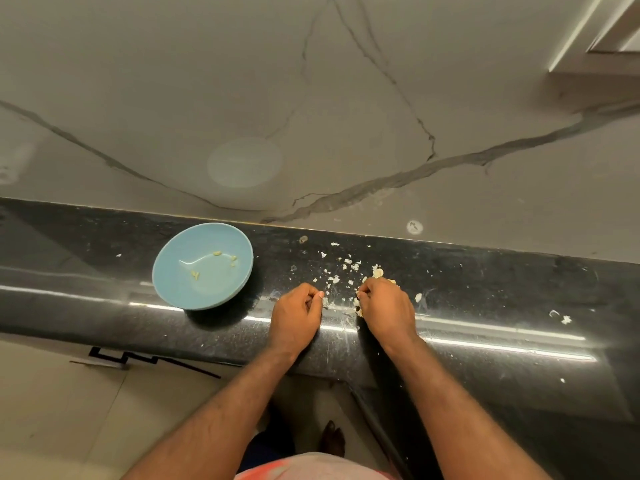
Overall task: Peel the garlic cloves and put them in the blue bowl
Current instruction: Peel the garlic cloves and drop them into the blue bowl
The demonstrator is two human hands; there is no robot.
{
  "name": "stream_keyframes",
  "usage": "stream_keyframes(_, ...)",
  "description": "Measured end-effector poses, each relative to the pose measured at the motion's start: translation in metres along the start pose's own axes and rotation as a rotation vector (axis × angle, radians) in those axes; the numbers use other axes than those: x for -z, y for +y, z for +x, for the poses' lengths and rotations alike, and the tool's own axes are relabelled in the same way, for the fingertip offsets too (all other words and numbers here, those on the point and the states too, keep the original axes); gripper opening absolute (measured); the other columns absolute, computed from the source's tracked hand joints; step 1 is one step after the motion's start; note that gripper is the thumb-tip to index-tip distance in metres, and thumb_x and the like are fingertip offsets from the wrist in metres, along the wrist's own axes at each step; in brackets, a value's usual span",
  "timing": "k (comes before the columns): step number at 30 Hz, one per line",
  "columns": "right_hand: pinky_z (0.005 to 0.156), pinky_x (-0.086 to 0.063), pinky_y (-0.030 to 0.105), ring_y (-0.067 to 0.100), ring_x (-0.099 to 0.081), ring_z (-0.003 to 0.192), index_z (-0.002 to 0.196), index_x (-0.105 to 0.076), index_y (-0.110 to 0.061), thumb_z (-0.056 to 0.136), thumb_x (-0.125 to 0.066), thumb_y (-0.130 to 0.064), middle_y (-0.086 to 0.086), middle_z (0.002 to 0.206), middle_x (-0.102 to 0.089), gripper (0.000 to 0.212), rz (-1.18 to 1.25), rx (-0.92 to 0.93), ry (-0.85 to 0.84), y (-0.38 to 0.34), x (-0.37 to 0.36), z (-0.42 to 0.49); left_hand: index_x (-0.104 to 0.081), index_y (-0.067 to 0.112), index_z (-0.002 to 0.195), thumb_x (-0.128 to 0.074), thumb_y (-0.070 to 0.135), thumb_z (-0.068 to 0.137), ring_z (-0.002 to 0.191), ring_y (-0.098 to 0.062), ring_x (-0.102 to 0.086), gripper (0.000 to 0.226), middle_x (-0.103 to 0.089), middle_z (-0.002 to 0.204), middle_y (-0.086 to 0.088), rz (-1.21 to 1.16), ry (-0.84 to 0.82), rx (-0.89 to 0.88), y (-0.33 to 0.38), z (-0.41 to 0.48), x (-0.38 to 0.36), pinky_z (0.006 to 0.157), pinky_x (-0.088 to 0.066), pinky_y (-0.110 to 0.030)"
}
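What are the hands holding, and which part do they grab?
The right hand pinches a garlic bit in its fingers; which part is too small to tell. The left hand curls its fingers beside a pale flake; a hold cannot be told.

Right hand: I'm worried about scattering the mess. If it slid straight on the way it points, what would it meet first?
Most likely the loose peel scraps just ahead of the right hand on the counter; past them, the wall. Depth is hard to judge.
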State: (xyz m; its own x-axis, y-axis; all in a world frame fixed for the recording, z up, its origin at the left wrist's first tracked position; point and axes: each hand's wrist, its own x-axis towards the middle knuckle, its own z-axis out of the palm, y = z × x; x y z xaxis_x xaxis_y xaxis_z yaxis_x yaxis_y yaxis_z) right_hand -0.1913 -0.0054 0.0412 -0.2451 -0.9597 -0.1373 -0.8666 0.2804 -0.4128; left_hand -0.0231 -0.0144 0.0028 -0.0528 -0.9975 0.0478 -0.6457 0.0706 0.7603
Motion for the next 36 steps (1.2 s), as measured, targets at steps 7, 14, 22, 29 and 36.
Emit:
stream_keyframes(7,0.067,-0.052,0.033,0.011,-0.061,0.074,0.081,-0.065,-0.023,0.093,-0.059,-0.021,-0.011,0.08,-0.064,0.013,0.268,-0.031,0.06,0.002,0.014,-0.001,-0.062,0.016,0.08,-0.053,0.034,0.102,0.066,-0.015,-0.059,0.029,-0.063,0.068,0.0,-0.068,-0.039,0.126,0.007,0.001,0.004,0.064,-0.049,-0.03)
stream_keyframes(14,0.067,-0.059,0.028,0.016,-0.068,0.068,0.095,-0.069,-0.011,0.093,-0.067,-0.003,0.009,0.08,-0.072,0.008,0.996,-0.081,0.013,-0.008,0.047,-0.011,-0.069,0.015,0.094,-0.059,0.024,0.1,0.062,-0.008,-0.062,0.014,-0.069,0.079,0.0,-0.458,-0.101,0.275,0.056,0.007,0.02,0.056,-0.052,-0.022)
stream_keyframes(22,0.069,-0.06,0.027,0.021,-0.073,0.072,0.099,-0.072,-0.008,0.092,-0.069,-0.006,0.009,0.081,-0.076,0.007,1.091,0.022,-0.019,-0.024,0.073,-0.021,-0.074,0.01,0.101,-0.065,0.02,0.096,0.071,-0.011,-0.069,0.013,-0.075,0.081,-0.007,-0.656,-0.153,0.148,0.105,0.009,0.038,0.059,-0.054,-0.022)
stream_keyframes(29,0.069,-0.061,0.028,0.013,-0.072,0.078,0.094,-0.073,-0.019,0.092,-0.071,-0.017,-0.003,0.083,-0.074,0.004,0.873,0.132,0.046,-0.026,0.08,-0.021,-0.072,0.011,0.097,-0.064,0.022,0.097,0.07,-0.011,-0.067,0.013,-0.074,0.083,-0.006,-0.668,-0.147,0.173,0.118,0.007,0.045,0.058,-0.053,-0.021)
stream_keyframes(36,0.064,-0.057,0.022,0.014,-0.071,0.071,0.097,-0.073,-0.013,0.093,-0.068,-0.009,0.003,0.085,-0.076,0.008,1.106,0.12,0.017,-0.033,0.09,-0.026,-0.071,0.014,0.086,-0.062,0.014,0.097,0.067,-0.011,-0.062,0.014,-0.068,0.077,-0.004,-0.842,-0.209,0.293,0.131,0.012,0.059,0.058,-0.049,-0.024)
